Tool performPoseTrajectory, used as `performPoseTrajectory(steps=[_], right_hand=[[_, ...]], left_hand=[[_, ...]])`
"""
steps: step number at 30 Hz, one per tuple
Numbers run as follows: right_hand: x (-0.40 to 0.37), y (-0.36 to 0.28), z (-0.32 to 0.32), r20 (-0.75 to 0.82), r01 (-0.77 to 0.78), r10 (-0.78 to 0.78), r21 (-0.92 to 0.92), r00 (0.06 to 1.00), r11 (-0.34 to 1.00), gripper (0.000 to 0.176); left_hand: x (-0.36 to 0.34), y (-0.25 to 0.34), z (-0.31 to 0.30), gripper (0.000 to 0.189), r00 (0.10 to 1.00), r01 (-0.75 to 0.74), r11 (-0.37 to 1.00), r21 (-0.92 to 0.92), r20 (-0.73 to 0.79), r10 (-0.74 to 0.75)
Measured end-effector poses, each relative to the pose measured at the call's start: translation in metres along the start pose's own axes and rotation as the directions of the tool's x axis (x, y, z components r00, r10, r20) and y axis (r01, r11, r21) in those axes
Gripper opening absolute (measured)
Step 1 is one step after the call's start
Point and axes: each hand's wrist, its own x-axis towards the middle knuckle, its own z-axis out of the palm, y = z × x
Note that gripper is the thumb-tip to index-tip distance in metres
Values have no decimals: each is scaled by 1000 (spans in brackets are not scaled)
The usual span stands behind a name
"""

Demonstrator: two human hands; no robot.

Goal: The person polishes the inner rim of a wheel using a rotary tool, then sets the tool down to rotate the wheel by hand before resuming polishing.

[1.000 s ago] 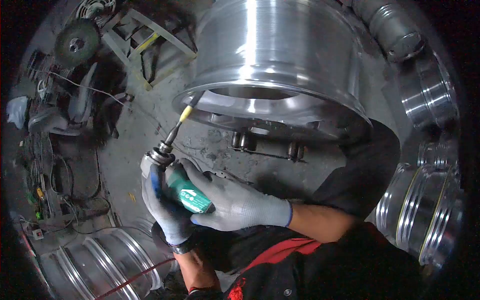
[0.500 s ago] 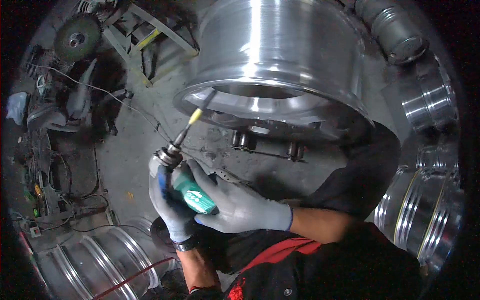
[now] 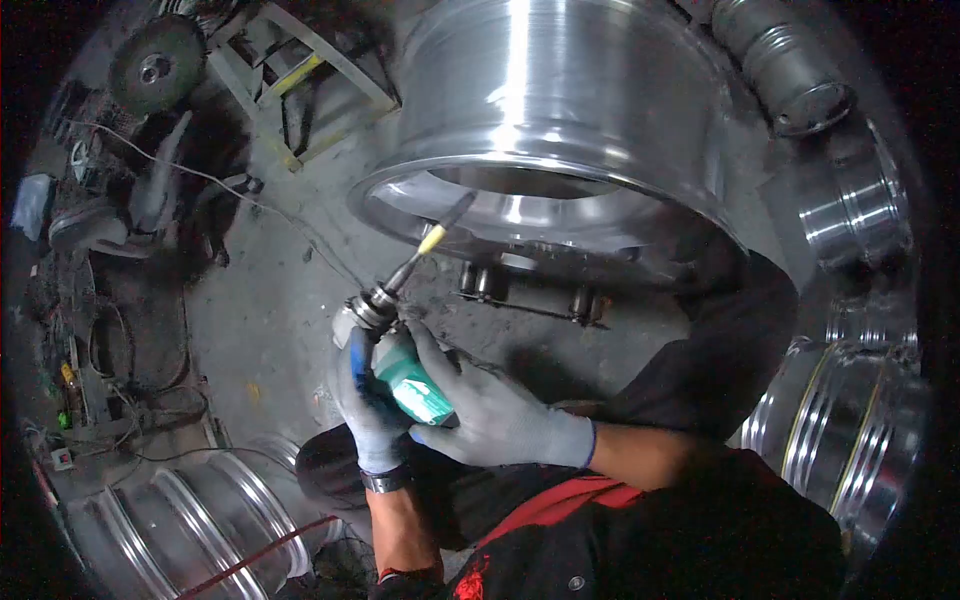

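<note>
Both my gloved hands are wrapped round a green die grinder (image 3: 418, 392) with a metal collar at its front. My left hand (image 3: 372, 410) grips it near the collar from the left side, partly hiding the body. Across the rear of the casing lies my right hand (image 3: 505, 418), fingers closed over it. A slim shaft with a yellow band and a dark tip (image 3: 455, 212) points up and right from the grinder. In this view the tip overlaps the open end of a large shiny metal wheel rim (image 3: 560, 110), lying on its side in front of me.
A low roller stand (image 3: 530, 303) shows under the wheel rim. Other metal rims (image 3: 190, 525) lie at lower left and along the right side. A metal frame (image 3: 300, 85) stands at upper left, near a round disc (image 3: 157, 66); a cable (image 3: 215, 185) crosses the floor.
My two hands and the die grinder have shifted right. Its tip has moved right with them, further across the wheel rim's opening.
</note>
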Motion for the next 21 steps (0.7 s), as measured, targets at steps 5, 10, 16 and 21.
performPoseTrajectory(steps=[5,10,16,21], right_hand=[[24,-7,3,107,4,-3,-9,994,1000,116],[22,-1,1,94,46,-45,-8,995,999,115],[23,-2,5,18,96,-96,7,995,995,116],[27,-9,3,103,33,-42,87,994,996,117]], left_hand=[[11,17,-15,40,997,-51,994,-93,-57,45],[7,21,-2,38,986,-142,987,72,-76,148],[7,30,-8,39,985,-162,981,107,-44,167],[10,40,-10,37,988,-130,987,95,-74,137]])
